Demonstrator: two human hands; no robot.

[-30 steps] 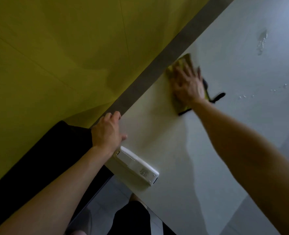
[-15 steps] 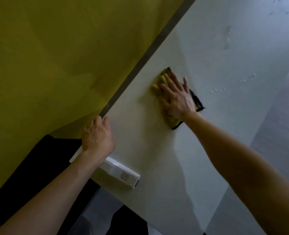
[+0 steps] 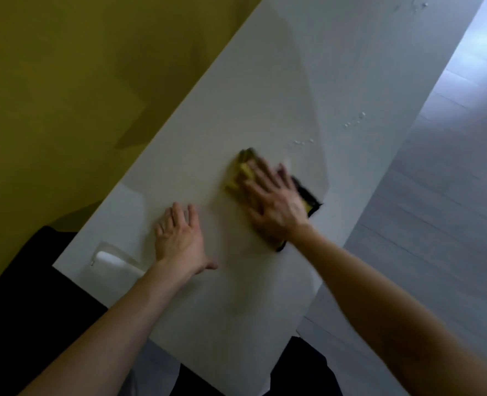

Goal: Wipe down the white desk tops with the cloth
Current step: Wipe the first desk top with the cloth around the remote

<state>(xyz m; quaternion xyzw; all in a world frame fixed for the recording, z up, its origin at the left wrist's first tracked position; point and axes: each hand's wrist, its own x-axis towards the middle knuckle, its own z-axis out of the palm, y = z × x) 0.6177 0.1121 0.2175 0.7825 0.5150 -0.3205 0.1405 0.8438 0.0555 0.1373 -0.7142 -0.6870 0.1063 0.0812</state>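
Now right hand (image 3: 273,201) flat, fingers spread, pressing yellow black-edged cloth (image 3: 243,172) onto white desk top (image 3: 236,104); hand blurred. Left hand (image 3: 179,238) flat on desk just beside it, fingers straight, holding nothing. Bare desk surface beyond both hands' fingertips, bordered by yellow wall (image 3: 65,81). Desk's outer edge near right of right hand, grey floor (image 3: 436,224) past it. Water droplets (image 3: 353,121) ahead of right hand near that edge. White device (image 3: 113,261) left of left hand, by near corner.

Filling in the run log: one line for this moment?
right hand: flat on cloth, mid-desk | left hand: flat on desk top | droplets: beyond cloth, unwiped
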